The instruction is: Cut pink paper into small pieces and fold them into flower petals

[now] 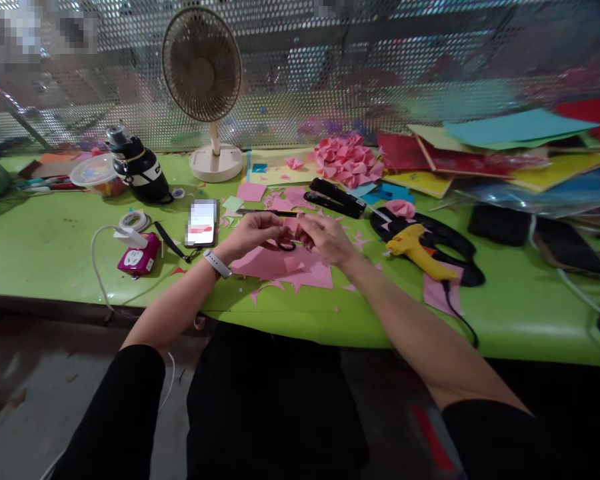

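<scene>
My left hand [260,232] and my right hand [326,239] meet over the middle of the green table, fingers pinched close together. Between the fingertips shows a small piece of pink paper [293,225], partly covered by the fingers. Just under them lies a dark scissors handle loop [286,246]; the rest of the scissors is hard to make out. A larger pink sheet [310,272] lies below the hands, with pink offcuts [276,285] around it. Behind the right hand is a black stapler [337,199]. A heap of folded pink paper pieces [347,162] stands farther back.
A yellow glue gun [420,250] rests at the right on a black holder [465,250]. On the left are a phone [203,222], a magenta socket adapter [140,255], a black bottle [139,170] and a fan [215,162]. Coloured sheets [520,130] pile up at the back right.
</scene>
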{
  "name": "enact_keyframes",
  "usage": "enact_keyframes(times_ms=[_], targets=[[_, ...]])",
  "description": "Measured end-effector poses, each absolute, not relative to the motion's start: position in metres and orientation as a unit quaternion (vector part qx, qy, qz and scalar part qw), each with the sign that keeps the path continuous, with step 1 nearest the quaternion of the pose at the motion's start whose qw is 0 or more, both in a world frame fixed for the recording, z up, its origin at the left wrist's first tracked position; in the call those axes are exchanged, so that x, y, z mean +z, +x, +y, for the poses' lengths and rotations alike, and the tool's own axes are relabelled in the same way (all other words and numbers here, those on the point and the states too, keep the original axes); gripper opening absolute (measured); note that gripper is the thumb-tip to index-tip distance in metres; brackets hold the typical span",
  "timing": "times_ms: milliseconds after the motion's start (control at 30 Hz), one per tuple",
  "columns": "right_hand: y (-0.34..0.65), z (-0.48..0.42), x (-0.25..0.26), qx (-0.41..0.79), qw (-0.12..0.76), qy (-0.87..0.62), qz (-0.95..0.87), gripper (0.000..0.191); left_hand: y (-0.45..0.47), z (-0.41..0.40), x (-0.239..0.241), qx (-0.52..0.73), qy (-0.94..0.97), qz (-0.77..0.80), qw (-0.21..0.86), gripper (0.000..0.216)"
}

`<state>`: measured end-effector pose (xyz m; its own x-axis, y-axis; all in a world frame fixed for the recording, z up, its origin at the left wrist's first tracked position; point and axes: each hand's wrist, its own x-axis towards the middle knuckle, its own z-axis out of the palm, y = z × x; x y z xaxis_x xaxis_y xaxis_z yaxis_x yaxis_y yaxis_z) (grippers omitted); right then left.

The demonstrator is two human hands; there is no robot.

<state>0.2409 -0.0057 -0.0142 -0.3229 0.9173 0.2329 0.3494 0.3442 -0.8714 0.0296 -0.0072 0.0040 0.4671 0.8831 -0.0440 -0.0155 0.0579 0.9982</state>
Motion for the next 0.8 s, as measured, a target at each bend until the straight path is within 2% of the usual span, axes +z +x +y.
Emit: enact_keyframes(times_ms=[67, 167, 267, 400, 633, 800], targets=[[0.242, 0.0, -0.016, 0.294, 0.35, -0.471, -0.755, 0.034, 0.028, -0.005, 0.006, 0.404, 0.564, 0.378, 0.613, 0.023], [0.24, 0.007, -0.015, 0.172, 0.221, -0.532, -0.799, 0.021, 0.024, -0.001, 0.01, 0.465, 0.528, 0.383, 0.598, 0.02], [0.236, 0.012, -0.013, 0.164, 0.125, -0.553, -0.807, 0.022, 0.022, 0.001, 0.011, 0.498, 0.508, 0.395, 0.581, 0.018], [0.234, 0.017, -0.011, 0.149, 0.106, -0.542, -0.82, 0.021, 0.023, 0.003, 0.008, 0.492, 0.496, 0.407, 0.588, 0.019], [0.242, 0.02, -0.014, 0.145, 0.119, -0.546, -0.817, 0.034, 0.022, 0.005, 0.002, 0.486, 0.498, 0.374, 0.613, 0.034], [0.247, 0.022, -0.016, 0.159, 0.124, -0.557, -0.805, 0.028, 0.024, 0.004, 0.001, 0.502, 0.493, 0.352, 0.618, 0.039]])
